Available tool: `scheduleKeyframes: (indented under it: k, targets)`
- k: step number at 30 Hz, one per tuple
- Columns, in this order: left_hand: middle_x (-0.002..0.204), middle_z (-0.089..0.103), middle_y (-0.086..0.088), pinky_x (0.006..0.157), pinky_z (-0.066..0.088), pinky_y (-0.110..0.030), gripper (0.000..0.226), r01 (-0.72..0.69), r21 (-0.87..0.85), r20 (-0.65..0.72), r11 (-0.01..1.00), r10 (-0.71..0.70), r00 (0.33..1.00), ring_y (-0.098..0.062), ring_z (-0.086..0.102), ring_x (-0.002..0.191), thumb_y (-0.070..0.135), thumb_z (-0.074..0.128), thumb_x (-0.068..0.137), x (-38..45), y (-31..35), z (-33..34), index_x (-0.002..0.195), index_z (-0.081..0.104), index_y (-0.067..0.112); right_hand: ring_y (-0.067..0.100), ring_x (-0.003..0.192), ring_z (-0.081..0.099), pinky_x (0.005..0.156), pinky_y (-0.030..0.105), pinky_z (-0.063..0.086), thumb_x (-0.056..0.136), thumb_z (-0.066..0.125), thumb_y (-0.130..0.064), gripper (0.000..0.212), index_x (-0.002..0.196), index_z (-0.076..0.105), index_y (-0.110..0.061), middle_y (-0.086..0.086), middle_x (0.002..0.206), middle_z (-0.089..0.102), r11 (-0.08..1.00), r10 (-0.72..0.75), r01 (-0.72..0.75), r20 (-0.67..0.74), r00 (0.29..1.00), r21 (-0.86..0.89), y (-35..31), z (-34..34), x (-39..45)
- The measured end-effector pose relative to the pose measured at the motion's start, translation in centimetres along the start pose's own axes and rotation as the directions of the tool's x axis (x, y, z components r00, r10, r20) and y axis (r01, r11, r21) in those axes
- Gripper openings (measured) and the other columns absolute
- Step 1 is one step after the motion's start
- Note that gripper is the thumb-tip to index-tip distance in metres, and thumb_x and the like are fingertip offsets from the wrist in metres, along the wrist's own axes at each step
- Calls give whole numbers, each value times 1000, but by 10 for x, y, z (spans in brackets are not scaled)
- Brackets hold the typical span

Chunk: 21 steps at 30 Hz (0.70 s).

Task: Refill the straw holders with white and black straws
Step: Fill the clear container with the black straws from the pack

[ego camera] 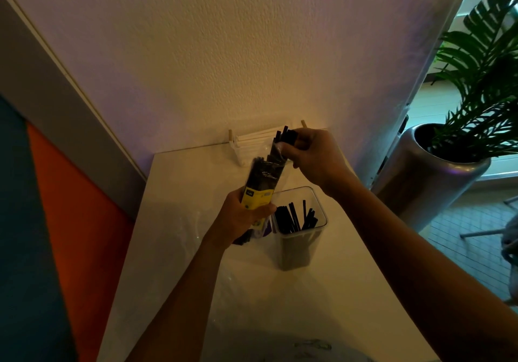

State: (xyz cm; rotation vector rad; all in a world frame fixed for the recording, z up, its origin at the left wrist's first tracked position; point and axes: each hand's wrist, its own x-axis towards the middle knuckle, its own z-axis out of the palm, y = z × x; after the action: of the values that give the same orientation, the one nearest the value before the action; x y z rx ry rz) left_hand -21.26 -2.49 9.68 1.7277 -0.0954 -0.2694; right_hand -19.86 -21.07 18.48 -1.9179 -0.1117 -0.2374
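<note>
Packet of black straws (263,176) held tilted above the white table (173,193), left hand (242,217) wrapped round its labelled lower end. Right hand (311,155) pinches a small bunch of black straws (286,136) at the packet's open top. Straws look light, stiff and smooth; the film probably slips, so grip the bundle near its ends. Clear holder (298,227), part-filled with black straws, stands just below; white straws (252,144) lie behind.

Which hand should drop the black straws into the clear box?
The right hand: it already pinches the black straws above the clear box. The left hand holds the packet.
</note>
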Motion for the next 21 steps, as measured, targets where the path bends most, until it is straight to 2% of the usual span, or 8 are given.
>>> scheduleKeyframes:
  k: [5,9,11,13,16,21]
  targets:
    - [85,71,7,59,52,-14,27,15,21,7,1000,-15,1000,-2,69,71,13,80,75,2,-2,1,95,64,24,0,75,65,61,13,50,91,68,-20,23,112,69,-13,-2,96,74,999,36,-38,141,989,11,5,1,-2]
    - [81,71,9,58,51,-13,26,24,19,15,1000,-25,1000,-1,68,70,12,80,75,2,-2,2,93,65,23,-10,70,63,59,5,44,89,70,-18,24,112,70,-10,-6,90,73,999,30,-34,97,995,36,8,5,-3]
    - [80,71,10,58,51,-13,27,29,11,12,1000,-29,1000,-1,68,70,11,80,75,1,-4,2,92,64,25,-11,69,63,59,5,44,90,70,-19,23,111,70,-11,-8,89,73,999,31,-34,79,996,34,7,6,-3]
    - [83,72,9,59,52,-15,28,32,6,14,999,-32,999,-3,69,72,12,80,75,1,-5,1,94,65,25,-9,76,66,67,9,47,90,70,-22,24,113,70,-14,-8,93,73,999,35,-37,73,997,22,7,7,-2]
    - [87,72,7,60,53,-16,29,31,3,13,1000,-31,999,-5,70,74,12,80,75,2,-8,0,96,65,25,2,91,69,84,22,52,90,70,-23,23,112,70,-14,-5,98,74,999,34,-33,71,997,-11,7,8,0]
    - [86,72,10,60,52,-14,30,30,0,14,1000,-30,999,-3,69,74,11,79,76,1,-12,-1,98,64,26,4,89,68,84,24,53,91,68,-21,11,101,70,-16,-6,92,73,999,7,-4,58,998,-44,3,7,-1]
